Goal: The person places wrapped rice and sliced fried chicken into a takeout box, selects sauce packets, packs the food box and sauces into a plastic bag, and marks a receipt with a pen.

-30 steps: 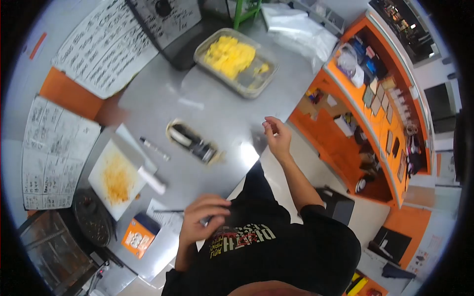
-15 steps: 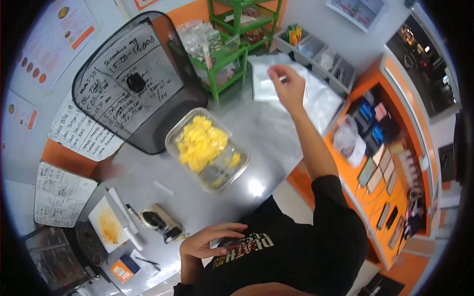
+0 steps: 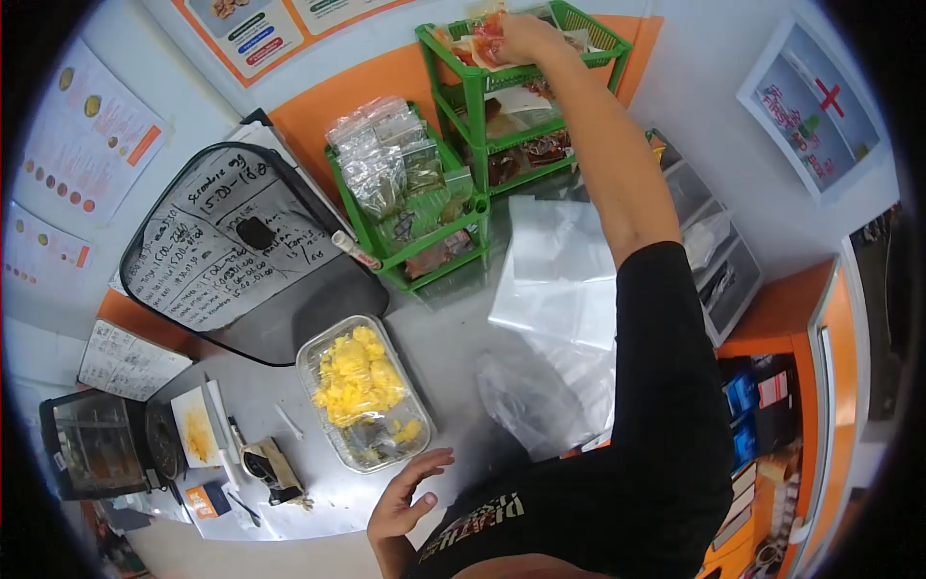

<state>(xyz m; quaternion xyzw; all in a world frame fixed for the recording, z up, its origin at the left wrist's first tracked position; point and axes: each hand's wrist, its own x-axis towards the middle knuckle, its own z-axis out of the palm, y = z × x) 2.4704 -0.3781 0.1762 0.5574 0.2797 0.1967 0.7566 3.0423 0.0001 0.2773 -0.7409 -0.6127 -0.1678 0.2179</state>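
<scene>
My right hand (image 3: 529,39) reaches into the top tier of a green plastic rack (image 3: 475,106), against red-and-clear packets (image 3: 482,43). Its fingertips are lost among the packets, so I cannot see whether it grips one. Low in the view, my left hand (image 3: 405,502) is open with fingers apart and holds nothing. Just above it sits a clear rectangular tray (image 3: 424,425) with yellow scrambled egg (image 3: 359,376) in it. A dark see-through lid (image 3: 338,299) with handwritten notes behind it leans upright beyond the tray.
Clear plastic bags (image 3: 555,251) lie below my right arm. A green basket (image 3: 434,236) of zip bags stands left of the rack. At left are a cutting board (image 3: 196,429), a knife (image 3: 228,468) and a black-and-tan item (image 3: 273,471). Grey bins (image 3: 719,251) line the right wall.
My right hand has gone from above the plastic bags up to the rack's top tier. My left hand stays low, empty. The camera view has shifted, showing more of the rack.
</scene>
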